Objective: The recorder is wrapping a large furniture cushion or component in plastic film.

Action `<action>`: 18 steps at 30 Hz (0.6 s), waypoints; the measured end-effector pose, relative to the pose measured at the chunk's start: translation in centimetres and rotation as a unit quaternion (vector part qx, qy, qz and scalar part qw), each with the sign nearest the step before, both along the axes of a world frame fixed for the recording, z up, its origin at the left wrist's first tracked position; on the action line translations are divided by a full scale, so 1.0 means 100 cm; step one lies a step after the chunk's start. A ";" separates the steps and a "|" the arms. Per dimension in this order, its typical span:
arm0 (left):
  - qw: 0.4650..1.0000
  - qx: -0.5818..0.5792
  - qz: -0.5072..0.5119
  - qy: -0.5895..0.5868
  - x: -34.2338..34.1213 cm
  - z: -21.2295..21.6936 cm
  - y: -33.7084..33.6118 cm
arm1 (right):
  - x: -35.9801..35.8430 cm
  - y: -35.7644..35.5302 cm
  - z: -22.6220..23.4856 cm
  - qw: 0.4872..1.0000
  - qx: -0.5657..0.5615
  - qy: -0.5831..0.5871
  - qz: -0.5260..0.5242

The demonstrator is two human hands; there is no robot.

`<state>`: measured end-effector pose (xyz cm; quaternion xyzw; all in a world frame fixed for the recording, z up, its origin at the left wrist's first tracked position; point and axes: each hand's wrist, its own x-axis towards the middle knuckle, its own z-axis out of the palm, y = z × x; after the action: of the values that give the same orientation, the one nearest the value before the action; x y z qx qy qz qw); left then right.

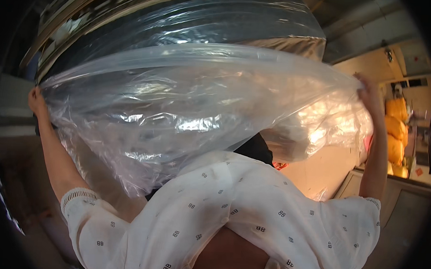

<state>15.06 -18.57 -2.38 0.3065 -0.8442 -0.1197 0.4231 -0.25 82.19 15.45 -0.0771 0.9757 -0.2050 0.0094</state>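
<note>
A large clear plastic sheet (188, 99) is stretched across in front of me between my raised, widely spread arms. At the far left, my left hand (35, 101) is closed on one corner of its upper edge. My right hand (368, 95), slightly blurred, grips the other end of that edge at the far right. The sheet's loose lower part hangs in creases against my body and toward the floor. Beyond it stands a big box-shaped thing (201, 28) with a dark, shiny plastic-covered surface; the sheet hides its near side.
Along the back left run long pale rails (81, 13). Orange-yellow bags (396, 125) are stacked at the right, beyond my right forearm. A pale cabinet or panel (350, 186) stands near my right elbow. Light-coloured floor (315, 172) shows under the sheet.
</note>
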 end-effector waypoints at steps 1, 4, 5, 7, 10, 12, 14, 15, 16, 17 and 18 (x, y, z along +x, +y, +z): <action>1.000 -0.003 -0.026 -0.008 -0.013 -0.002 0.011 | -0.020 0.057 0.008 0.990 -0.101 0.092 -0.027; 0.998 -0.016 -0.051 -0.033 -0.032 -0.008 0.038 | -0.048 0.067 0.072 0.921 0.100 0.376 -0.027; 0.998 -0.016 -0.047 -0.029 -0.029 -0.010 0.039 | -0.049 0.044 0.088 0.878 0.168 0.445 -0.056; 0.999 -0.019 -0.026 -0.020 -0.017 -0.014 0.028 | -0.049 0.028 0.110 0.816 0.250 0.517 -0.073; 1.000 0.001 0.003 0.001 -0.009 -0.015 0.030 | -0.025 -0.060 0.078 0.657 0.216 0.723 0.010; 0.999 0.020 0.028 0.017 -0.002 -0.008 0.039 | -0.035 -0.063 -0.005 0.758 0.295 0.579 0.067; 0.999 0.040 -0.004 0.027 -0.015 -0.007 0.045 | -0.036 -0.054 -0.067 0.871 0.405 0.268 0.076; 0.999 0.038 -0.010 0.027 -0.012 -0.009 0.033 | -0.047 -0.020 -0.109 0.898 0.412 0.154 -0.010; 1.000 -0.003 0.021 -0.011 0.008 -0.011 0.013 | -0.057 -0.008 -0.135 0.935 0.334 0.118 -0.025; 0.997 -0.040 0.051 -0.050 0.025 -0.011 0.002 | -0.067 -0.003 -0.149 0.962 0.257 0.078 -0.041; 0.995 -0.028 0.075 -0.054 0.020 -0.013 0.008 | -0.065 0.003 -0.152 0.961 0.261 0.072 -0.052</action>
<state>17.10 -17.77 -3.63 0.3634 -0.8434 -0.0474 0.3929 -6.76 82.46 0.21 -0.0361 0.9960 0.0631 -0.0514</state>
